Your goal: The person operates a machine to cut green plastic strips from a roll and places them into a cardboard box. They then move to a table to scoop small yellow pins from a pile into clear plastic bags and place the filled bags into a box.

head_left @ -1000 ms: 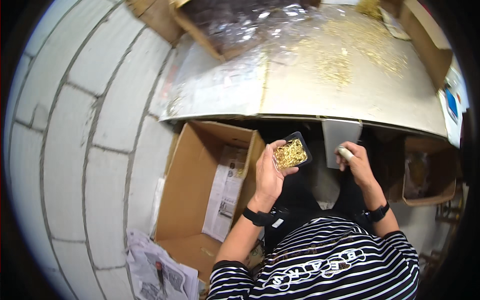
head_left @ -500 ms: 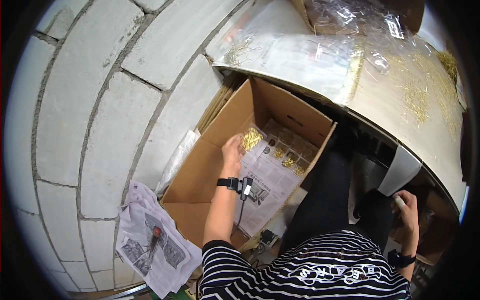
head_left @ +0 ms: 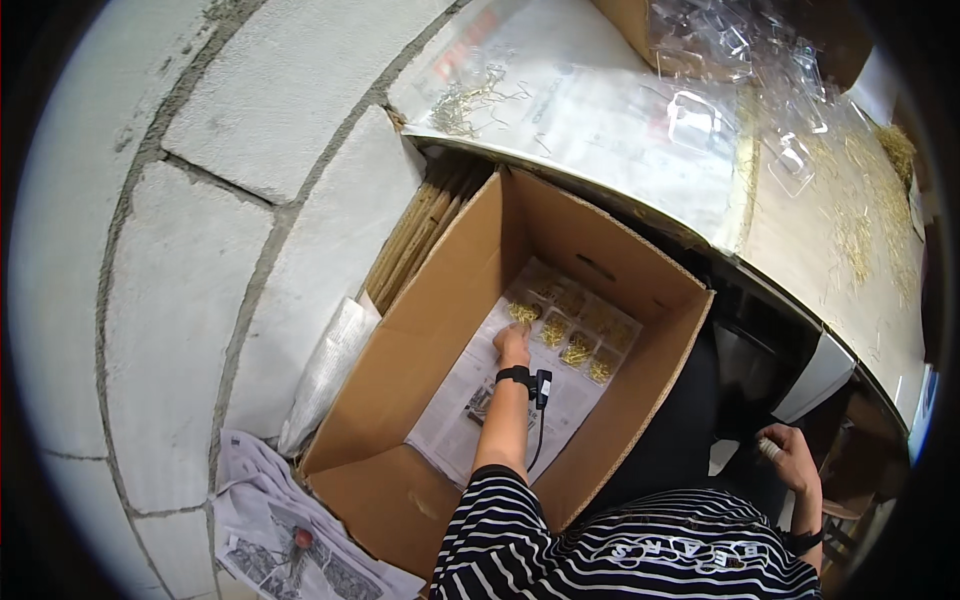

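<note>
My left hand [head_left: 513, 345] reaches down into a deep brown carton [head_left: 420, 300]. Its fingers grip a small clear plastic box [head_left: 524, 312] of gold-coloured pieces, low at the end of a row of similar boxes. Several clear boxes [head_left: 576, 350] with the same gold contents stand side by side on newspaper [head_left: 465, 430] covering the carton's bottom. Whether the held box rests on the newspaper I cannot tell. Over by my knee, my right hand [head_left: 790, 458] is curled closed, with a white wrap on one digit and nothing visible in it.
Above the carton runs a covered table [head_left: 600, 120] bearing a heap of empty clear boxes [head_left: 700, 40] and scattered gold pieces [head_left: 855, 235]. Flattened cardboard [head_left: 425, 225] leans by the block wall [head_left: 240, 100]. At lower left, a red-ended tool [head_left: 302, 539] lies on crumpled newspaper [head_left: 235, 480].
My left hand has lowered the gold-filled box from above the carton's bottom to the end of the row. My right hand has shifted slightly left and down, its fingers more curled.
</note>
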